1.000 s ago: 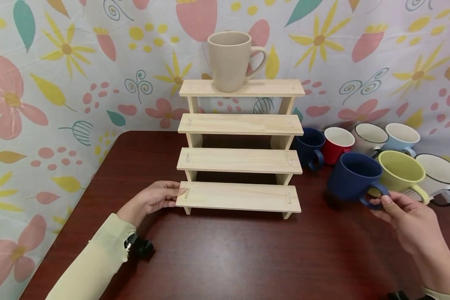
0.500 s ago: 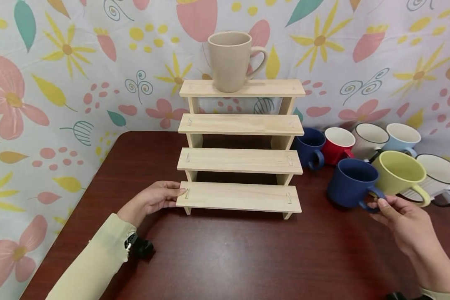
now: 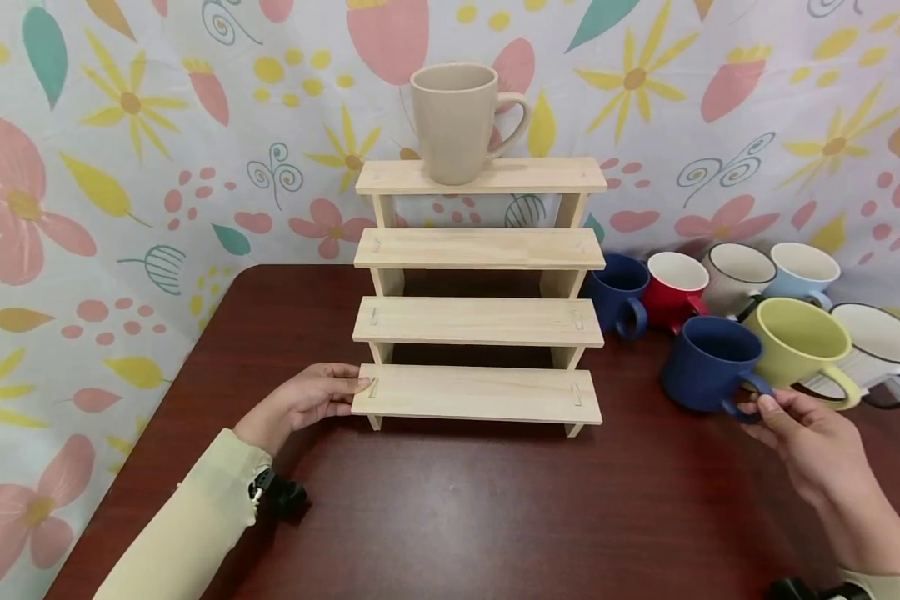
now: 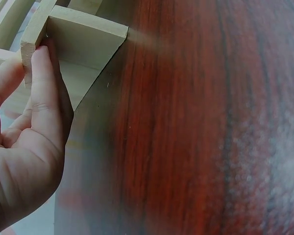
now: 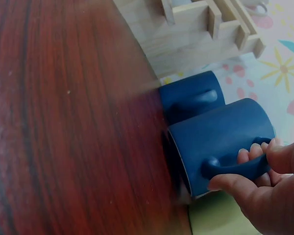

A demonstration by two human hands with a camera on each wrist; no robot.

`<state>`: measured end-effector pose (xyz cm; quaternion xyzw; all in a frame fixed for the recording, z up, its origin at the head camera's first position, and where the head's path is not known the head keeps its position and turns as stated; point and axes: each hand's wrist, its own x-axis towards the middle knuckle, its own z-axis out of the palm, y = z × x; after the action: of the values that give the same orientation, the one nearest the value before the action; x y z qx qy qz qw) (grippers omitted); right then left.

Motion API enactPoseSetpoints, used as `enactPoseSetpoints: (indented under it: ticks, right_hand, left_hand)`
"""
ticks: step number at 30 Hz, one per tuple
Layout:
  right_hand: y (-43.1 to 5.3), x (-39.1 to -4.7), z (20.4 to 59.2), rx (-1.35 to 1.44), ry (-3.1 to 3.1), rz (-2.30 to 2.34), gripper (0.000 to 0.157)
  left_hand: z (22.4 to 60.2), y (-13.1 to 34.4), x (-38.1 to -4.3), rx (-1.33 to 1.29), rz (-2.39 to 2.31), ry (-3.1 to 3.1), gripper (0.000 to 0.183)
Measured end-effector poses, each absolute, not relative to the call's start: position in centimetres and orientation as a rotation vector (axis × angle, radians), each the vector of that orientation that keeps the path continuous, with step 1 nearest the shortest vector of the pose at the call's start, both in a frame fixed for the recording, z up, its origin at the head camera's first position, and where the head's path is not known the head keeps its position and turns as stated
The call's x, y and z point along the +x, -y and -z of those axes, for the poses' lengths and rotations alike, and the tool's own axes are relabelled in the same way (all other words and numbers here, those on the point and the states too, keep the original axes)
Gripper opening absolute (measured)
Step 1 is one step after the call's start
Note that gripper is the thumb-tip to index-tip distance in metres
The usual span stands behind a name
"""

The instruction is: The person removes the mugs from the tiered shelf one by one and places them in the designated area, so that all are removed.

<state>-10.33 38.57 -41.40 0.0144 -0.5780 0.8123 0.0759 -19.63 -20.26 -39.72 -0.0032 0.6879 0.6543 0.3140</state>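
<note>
A stepped wooden rack stands on the table. My left hand pinches the left end of its lowest step, thumb on top and fingers beneath, as the left wrist view also shows. At the right, my right hand holds a dark blue mug by its handle, between thumb and fingers. That mug is upright, at or just above the tabletop; I cannot tell if its base touches. A beige mug stands on the rack's top step, its handle pointing right.
Behind the held mug are another dark blue mug, a red mug, a grey mug and a light blue mug. A yellow-green mug and a white black-rimmed mug are beside it. A flowered cloth hangs behind the table.
The held blue mug has come down toward the table, then shifted very slightly right, close to the yellow-green mug. My left hand keeps its grip on the rack.
</note>
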Motion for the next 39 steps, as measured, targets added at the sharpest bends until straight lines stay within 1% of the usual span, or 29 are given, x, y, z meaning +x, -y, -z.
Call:
enactPoseSetpoints:
  ticks: [2,15,24,32,39]
  right_hand:
    - [-38.8,-10.3,41.6,0.030,1.732,-2.445,0.026]
    - [-39.0,-11.2,41.8,0.015,1.774,-2.534,0.027]
    - [-38.7,-11.1,41.8,0.025,1.760,-2.536,0.028]
    - [-38.8,-11.4,41.8,-0.011,1.810,-2.530,0.026]
    - [-38.8,-11.7,41.7,-0.037,1.826,-2.538,0.025]
  left_hand:
    - [39.5,20.0,-19.5,-0.031,-1.718,-1.821,0.041]
    - [39.7,20.1,-19.6,-0.025,-1.721,-1.824,0.038]
    - [39.3,19.8,-19.7,-0.025,-1.711,-1.823,0.034]
    - [39.5,20.0,-19.6,-0.020,-1.715,-1.815,0.036]
    - [39.5,20.0,-19.6,-0.024,-1.721,-1.808,0.033]
